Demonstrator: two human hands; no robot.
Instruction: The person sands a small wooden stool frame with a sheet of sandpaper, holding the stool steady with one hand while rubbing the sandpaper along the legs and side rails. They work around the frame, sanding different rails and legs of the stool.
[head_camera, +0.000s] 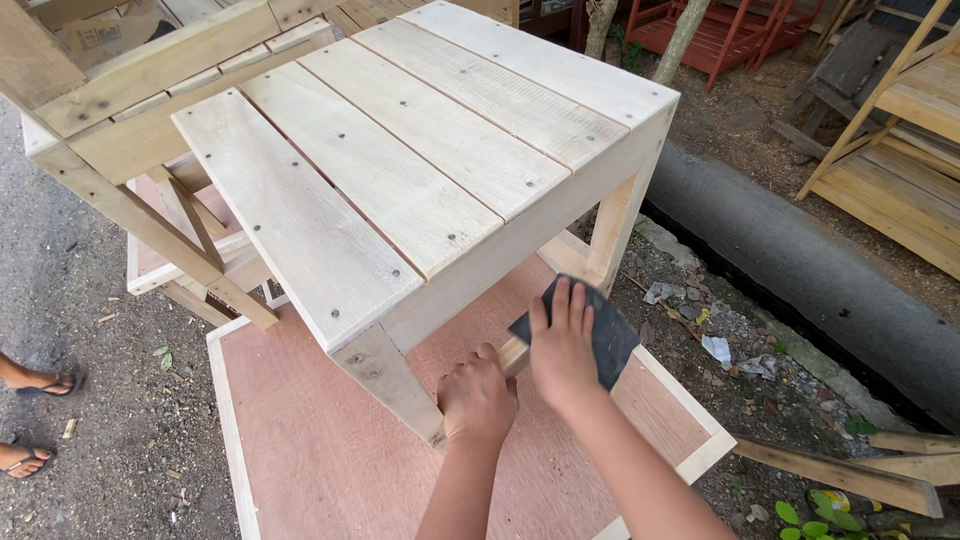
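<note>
I note the table (400, 170) at frame centre is bare, pale wood, matt and unvarnished, with dark metal screw heads. The sheet (600, 335) under my right hand (562, 350) looks dark grey, matt, gritty paper. The board (330, 460) at lower centre is reddish plywood, smooth, pale-framed. Ground, lower left: rough gravel.

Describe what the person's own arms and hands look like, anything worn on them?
Both forearms are bare from the bottom edge of the picture up to the wrists, with no sleeves in view. The left hand and the right hand wear no gloves. No watch, bracelet or ring shows on either. The fingernails look short and unpainted.
</note>
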